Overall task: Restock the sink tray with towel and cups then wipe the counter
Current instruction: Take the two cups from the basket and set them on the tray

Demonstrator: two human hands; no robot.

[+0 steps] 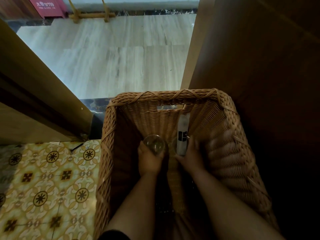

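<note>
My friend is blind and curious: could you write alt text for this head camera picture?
Seen from above, two bare hands reach into a deep wicker basket: the left hand holds a clear glass cup, the right hand grips a white packet with black print. Yellow patterned floor tiles lie to the left.
</note>
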